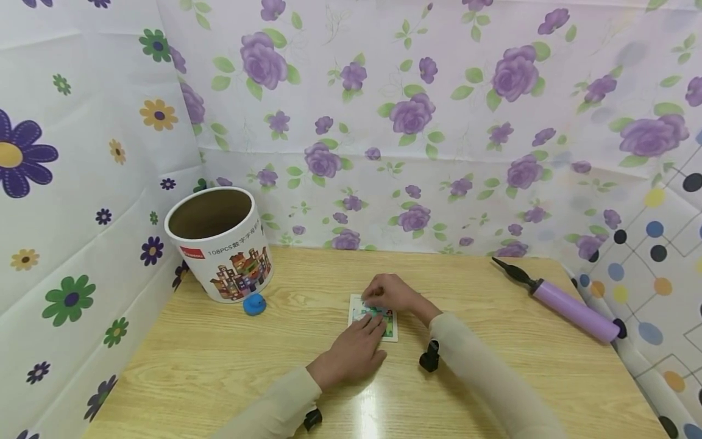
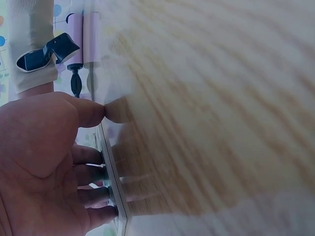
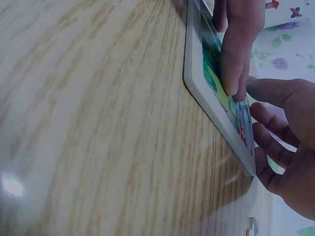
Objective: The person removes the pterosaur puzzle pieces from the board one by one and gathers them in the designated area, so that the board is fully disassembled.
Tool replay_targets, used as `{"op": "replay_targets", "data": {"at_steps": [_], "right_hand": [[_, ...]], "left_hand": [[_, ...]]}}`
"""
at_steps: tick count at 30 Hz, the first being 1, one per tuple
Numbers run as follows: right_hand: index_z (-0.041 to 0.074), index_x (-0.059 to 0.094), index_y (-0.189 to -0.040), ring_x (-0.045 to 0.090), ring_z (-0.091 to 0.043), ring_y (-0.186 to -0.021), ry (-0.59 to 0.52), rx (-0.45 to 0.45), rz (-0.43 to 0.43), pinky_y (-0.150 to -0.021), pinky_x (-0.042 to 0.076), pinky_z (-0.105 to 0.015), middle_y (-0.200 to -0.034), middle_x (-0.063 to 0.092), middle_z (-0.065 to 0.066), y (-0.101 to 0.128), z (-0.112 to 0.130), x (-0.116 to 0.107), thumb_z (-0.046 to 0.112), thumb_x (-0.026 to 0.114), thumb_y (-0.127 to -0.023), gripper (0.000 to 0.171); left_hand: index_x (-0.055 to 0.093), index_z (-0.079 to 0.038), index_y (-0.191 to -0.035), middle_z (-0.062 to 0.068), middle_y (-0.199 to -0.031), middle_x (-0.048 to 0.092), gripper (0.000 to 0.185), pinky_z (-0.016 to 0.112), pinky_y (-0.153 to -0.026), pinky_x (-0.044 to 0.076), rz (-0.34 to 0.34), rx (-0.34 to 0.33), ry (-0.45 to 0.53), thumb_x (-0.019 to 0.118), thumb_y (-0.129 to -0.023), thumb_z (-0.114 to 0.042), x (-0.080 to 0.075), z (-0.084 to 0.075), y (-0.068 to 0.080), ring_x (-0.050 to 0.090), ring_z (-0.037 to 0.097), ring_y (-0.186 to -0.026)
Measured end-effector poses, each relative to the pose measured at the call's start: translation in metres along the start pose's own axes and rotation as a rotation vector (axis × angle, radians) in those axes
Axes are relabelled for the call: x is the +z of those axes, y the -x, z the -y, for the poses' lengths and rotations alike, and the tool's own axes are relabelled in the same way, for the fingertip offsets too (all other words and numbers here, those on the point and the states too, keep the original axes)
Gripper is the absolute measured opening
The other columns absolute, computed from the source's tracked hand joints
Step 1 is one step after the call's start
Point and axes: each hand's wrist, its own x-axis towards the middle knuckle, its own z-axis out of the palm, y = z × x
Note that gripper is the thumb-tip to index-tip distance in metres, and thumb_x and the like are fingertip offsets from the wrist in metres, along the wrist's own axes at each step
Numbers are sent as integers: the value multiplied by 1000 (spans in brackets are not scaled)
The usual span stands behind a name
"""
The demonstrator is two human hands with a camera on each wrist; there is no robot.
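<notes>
Both hands rest released on the small colourful white-framed picture board (image 1: 390, 329): left hand (image 1: 355, 352) nearer, right hand (image 1: 390, 292) farther.

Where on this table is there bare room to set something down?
Bare wood lies along the near edge of the table left of the left hand, and between the right sleeve and the purple pump. It is crowded at the puzzle board under both hands, and around the tub and blue piece.
</notes>
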Motion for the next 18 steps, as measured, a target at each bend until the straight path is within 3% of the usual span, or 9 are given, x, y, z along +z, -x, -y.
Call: {"op": "replay_targets", "data": {"at_steps": [8, 18], "right_hand": [[17, 83, -101, 57, -9, -86, 15, -33, 9, -74, 51, -29, -97, 69, 7, -1, 2, 1, 19, 77, -94, 10], [23, 82, -95, 63, -8, -92, -15, 30, -12, -81, 55, -31, -99, 71, 10, 1, 7, 0, 22, 79, -92, 5]], "left_hand": [[37, 1, -156, 16, -164, 33, 60, 39, -124, 26, -8, 16, -37, 43, -110, -35, 1, 2, -1, 28, 27, -154], [36, 1, -157, 15, -165, 32, 61, 39, -124, 26, -5, 19, -50, 44, -109, -36, 2, 3, -1, 29, 27, -154]]}}
